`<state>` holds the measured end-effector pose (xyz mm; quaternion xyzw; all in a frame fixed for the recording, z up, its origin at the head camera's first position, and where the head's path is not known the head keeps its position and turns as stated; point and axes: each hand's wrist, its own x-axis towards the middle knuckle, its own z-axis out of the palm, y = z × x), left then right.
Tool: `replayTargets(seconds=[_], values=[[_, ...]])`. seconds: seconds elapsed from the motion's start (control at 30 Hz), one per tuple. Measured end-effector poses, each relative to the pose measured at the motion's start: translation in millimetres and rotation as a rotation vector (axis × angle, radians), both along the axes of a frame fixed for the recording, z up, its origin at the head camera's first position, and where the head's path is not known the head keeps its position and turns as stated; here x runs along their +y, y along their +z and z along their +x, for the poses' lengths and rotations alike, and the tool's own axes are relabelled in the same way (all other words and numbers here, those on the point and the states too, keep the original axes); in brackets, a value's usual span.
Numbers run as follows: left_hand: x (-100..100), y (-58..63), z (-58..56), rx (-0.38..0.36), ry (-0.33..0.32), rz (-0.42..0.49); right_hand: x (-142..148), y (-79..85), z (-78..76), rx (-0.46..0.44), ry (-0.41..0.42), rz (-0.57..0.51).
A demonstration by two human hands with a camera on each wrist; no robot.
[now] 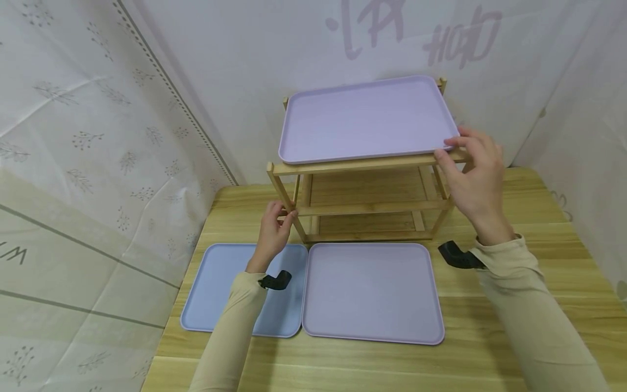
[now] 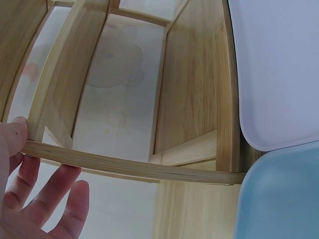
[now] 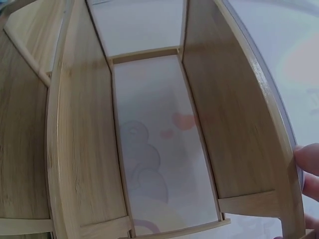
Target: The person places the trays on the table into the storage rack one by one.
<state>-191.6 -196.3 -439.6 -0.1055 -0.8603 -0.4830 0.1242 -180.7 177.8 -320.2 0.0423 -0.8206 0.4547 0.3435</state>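
A tiered wooden rack [image 1: 369,208] stands at the back of the table, and a lilac tray [image 1: 367,120] lies on its top level. My left hand [image 1: 275,228] holds the rack's front left leg, thumb on one side and fingers on the other; the left wrist view shows this leg [image 2: 134,167] close up. At the upper right, my right hand [image 1: 477,171] pinches the lilac tray's front right corner, its thumb close against the rack's top rail [image 1: 362,163]. In the right wrist view only some fingertips [image 3: 310,158] show at the tray's edge.
In front of the rack, a blue tray [image 1: 215,288] and a second lilac tray [image 1: 372,294] lie side by side on the wooden table [image 1: 294,370]. Pale printed curtains [image 1: 98,163] hang to the left and behind. The rack's lower shelves [image 3: 224,109] bear nothing visible.
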Motion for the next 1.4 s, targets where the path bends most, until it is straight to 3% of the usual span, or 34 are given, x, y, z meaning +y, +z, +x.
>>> replayTargets(seconds=[0.23,0.37,0.47,0.53,0.63,0.77,0.87,0.93,1.03,1.13,1.23,1.4], values=[[1.4,1.5,3.0,-0.018,0.003,-0.008,5.1,2.7,14.9,-0.005,-0.030,-0.072],[6.6,19.4,13.9,-0.017,-0.009,-0.011,11.5,8.1,27.9,0.015,-0.087,-0.150],[10.1,31.1,21.0,-0.001,-0.012,-0.015,18.0,12.6,38.5,0.002,-0.094,-0.266],[10.4,31.5,21.3,0.002,-0.010,-0.013,22.4,14.6,45.0,0.001,-0.083,-0.355],[11.1,32.3,21.6,-0.004,-0.009,-0.001,28.6,14.2,53.7,0.015,-0.033,-0.498],[11.2,31.2,20.6,-0.019,-0.009,0.009,36.2,4.3,61.9,0.051,0.099,-0.665],[8.0,21.5,14.9,-0.022,-0.007,0.010,40.8,-9.9,67.5,-0.003,0.174,-0.698],[4.0,12.1,9.7,-0.019,-0.009,0.014,44.0,-22.2,71.2,-0.111,0.190,-0.599],[-2.6,-1.7,1.5,-0.016,-0.010,0.009,49.7,-42.9,74.3,-0.323,0.218,-0.332],[-4.2,-1.4,1.5,-0.012,-0.014,0.004,55.0,-61.9,76.3,-0.517,0.261,-0.060],[-5.0,-1.6,1.5,-0.014,-0.016,0.000,57.0,-81.7,79.2,-0.642,0.329,0.052],[-5.0,-1.6,1.6,-0.021,-0.019,-0.009,53.4,-121.6,91.1,-0.788,0.447,0.099]])
